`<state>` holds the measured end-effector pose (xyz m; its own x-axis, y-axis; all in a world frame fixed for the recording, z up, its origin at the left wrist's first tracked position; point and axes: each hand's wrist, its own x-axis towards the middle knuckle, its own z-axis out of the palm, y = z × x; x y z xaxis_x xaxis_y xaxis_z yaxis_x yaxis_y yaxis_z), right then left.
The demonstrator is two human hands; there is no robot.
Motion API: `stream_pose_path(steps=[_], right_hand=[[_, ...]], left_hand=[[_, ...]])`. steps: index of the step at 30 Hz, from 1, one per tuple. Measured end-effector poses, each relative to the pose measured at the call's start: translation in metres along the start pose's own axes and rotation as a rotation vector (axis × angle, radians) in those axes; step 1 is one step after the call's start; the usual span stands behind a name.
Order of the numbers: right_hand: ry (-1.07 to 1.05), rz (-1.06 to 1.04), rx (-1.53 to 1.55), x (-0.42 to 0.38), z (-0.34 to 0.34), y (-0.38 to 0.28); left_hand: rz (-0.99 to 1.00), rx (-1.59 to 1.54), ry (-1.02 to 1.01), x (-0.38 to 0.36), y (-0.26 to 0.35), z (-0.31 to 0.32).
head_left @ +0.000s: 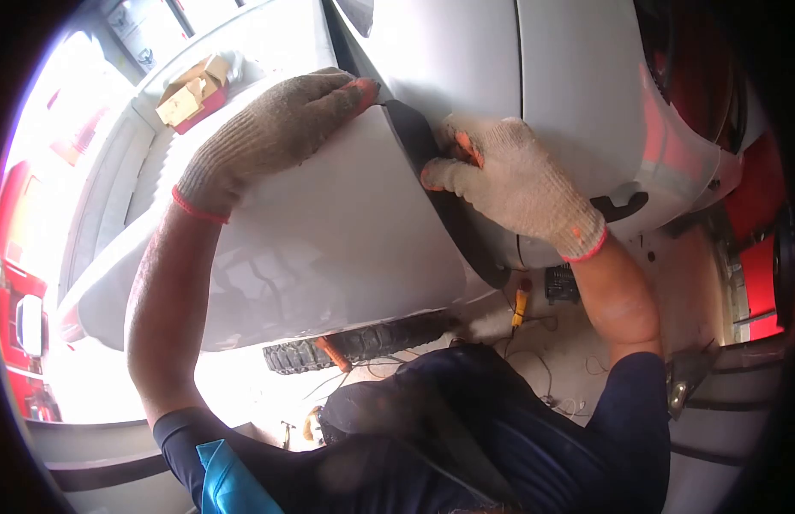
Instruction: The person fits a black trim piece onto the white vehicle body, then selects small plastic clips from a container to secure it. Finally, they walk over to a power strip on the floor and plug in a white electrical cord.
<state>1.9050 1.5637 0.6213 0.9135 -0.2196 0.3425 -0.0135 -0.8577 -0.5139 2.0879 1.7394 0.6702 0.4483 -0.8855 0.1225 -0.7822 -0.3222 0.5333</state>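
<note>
My left hand (299, 120), in a soiled knit work glove with orange fingertips, lies over the top edge of a white vehicle side panel (329, 214). Its fingers curl around the panel's upper corner, partly hidden from me. Down the panel's right edge runs a black strip (453, 218), in the gap beside the white vehicle body (457, 51). My right hand (522, 176), gloved alike, has its thumb and bent fingers closed at the upper part of this strip. The exact contact is partly hidden behind the fingers.
An opened cardboard box (192, 94) sits at the upper left. Under the panel is a tire (372, 338), with an orange-handled tool (333, 353) beside it. A yellow tool (521, 304), cables and a black tool case (562, 284) lie on the floor.
</note>
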Motion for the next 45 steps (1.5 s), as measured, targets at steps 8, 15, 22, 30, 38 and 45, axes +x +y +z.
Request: stream_pose_path(steps=[8,15,22,30,38,45], right_hand=[[0.0,0.045,0.103,-0.002,0.003,0.002],[0.025,0.065,0.059,-0.003,0.003,0.0],[0.105,-0.001,0.205,-0.02,-0.011,0.012],[0.124,0.04,0.16,-0.014,-0.012,0.008],[0.095,0.272,0.212,0.002,-0.014,-0.01],[0.103,0.266,0.216,0.0,-0.006,-0.013]], left_hand=[[-0.041,-0.077,0.019,-0.001,-0.002,0.005],[-0.058,-0.083,0.032,0.001,0.001,0.007],[-0.003,-0.055,0.017,0.013,-0.014,0.001],[0.067,0.048,0.017,0.01,-0.012,0.003],[0.136,0.187,0.044,-0.04,0.017,-0.028],[0.07,0.073,0.838,-0.151,-0.067,-0.068]])
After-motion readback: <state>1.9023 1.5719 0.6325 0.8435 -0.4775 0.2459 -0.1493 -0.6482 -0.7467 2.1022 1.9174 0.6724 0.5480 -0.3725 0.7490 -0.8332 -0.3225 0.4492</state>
